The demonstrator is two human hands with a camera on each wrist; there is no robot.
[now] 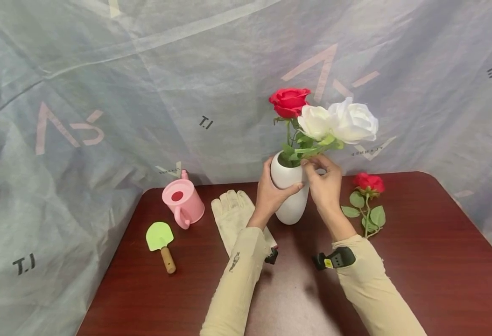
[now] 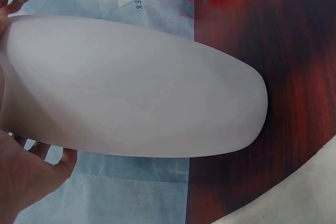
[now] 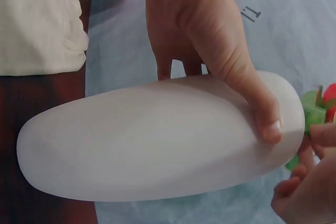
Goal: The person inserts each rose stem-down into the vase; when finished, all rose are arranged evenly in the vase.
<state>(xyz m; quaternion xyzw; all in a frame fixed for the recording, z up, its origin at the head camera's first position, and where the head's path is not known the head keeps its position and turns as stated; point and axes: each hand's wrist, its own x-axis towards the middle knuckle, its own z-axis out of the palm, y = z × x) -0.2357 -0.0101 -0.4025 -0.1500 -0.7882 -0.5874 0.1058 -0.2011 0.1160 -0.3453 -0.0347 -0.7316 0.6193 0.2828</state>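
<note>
A white vase (image 1: 291, 207) stands upright near the back of the table. My left hand (image 1: 270, 193) grips its upper body, thumb across the front, and in the right wrist view the thumb (image 3: 262, 106) lies just below the rim. A red rose (image 1: 290, 102) rises from the vase mouth. Two white roses, one nearer (image 1: 314, 121) and one farther right (image 1: 354, 120), lean out to the right. At the right side of the rim my right hand (image 1: 326, 182) pinches a white rose's stem between thumb and fingers. The stem ends inside the vase are hidden.
Another red rose (image 1: 369, 184) lies on the table (image 1: 431, 261) at the right. Left of the vase are pale work gloves (image 1: 229, 219), a pink watering can (image 1: 189, 203) and a green trowel (image 1: 159, 237) with a wooden handle. A grey sheet (image 1: 145, 93) hangs behind.
</note>
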